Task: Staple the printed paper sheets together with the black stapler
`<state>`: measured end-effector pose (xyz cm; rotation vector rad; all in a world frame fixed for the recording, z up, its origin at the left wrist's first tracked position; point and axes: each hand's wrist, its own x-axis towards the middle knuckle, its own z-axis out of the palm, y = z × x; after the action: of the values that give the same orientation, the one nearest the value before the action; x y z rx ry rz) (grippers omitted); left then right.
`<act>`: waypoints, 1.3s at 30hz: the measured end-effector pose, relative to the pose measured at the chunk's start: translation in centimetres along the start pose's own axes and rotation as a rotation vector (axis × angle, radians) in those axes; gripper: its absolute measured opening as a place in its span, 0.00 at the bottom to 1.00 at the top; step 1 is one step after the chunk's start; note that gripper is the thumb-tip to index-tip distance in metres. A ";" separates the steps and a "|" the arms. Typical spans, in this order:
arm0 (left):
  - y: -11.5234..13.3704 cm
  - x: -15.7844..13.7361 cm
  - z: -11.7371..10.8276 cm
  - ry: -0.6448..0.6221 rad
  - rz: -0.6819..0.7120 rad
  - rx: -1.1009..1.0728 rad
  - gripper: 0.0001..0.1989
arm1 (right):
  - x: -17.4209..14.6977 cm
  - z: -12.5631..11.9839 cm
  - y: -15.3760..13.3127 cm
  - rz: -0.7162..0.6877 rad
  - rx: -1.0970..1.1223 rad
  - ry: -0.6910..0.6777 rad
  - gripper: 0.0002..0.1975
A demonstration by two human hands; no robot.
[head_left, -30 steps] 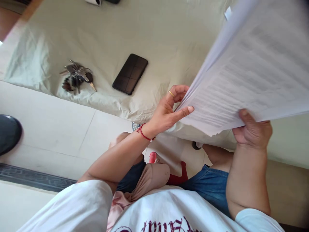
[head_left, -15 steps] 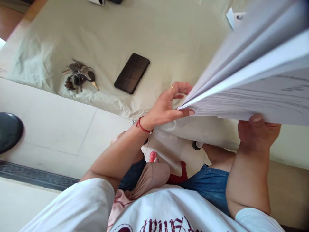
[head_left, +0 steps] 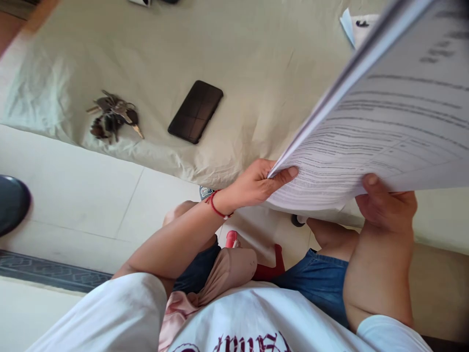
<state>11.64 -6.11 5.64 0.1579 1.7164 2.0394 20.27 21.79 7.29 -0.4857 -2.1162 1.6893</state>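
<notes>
A sheaf of printed papers (head_left: 395, 127) is held up and tilted at the right of the view, with lines of text and a table on the side facing me. My left hand (head_left: 258, 182), a red string bracelet at its wrist, grips the left edge, thumb on the printed face and fingers behind. My right hand (head_left: 390, 203) holds the bottom edge, its thumb on the front; its other fingers are partly hidden behind the sheets. The papers are above the edge of a cloth-covered surface (head_left: 256, 63).
A black phone (head_left: 196, 111) and a bunch of keys (head_left: 115, 115) lie on the cloth. Near the top right is a small white-and-blue item (head_left: 357, 27), partly behind the papers. A dark round object (head_left: 13, 204) stands on the tiled floor (head_left: 84, 186) at left.
The fanned-apart sheets have come together, and more of the printed face now shows. My left fingers have closed behind the edge. My right hand has shifted slightly left.
</notes>
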 end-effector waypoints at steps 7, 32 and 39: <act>-2.7 -1.8 1.1 -0.324 -0.299 -0.217 0.22 | 0.3 -0.7 -0.1 0.182 -0.018 0.012 0.19; -4.1 -2.0 3.0 -0.359 -0.537 -0.450 0.24 | -0.2 3.0 -0.5 -0.553 -0.718 -0.057 0.12; -4.8 -2.0 4.0 -0.292 -0.536 -0.447 0.23 | -2.1 5.3 -0.4 -0.450 -0.895 -0.518 0.19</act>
<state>16.22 -2.76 2.32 -0.1330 0.9638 1.8207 19.46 16.21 6.49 0.2457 -3.0077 0.5857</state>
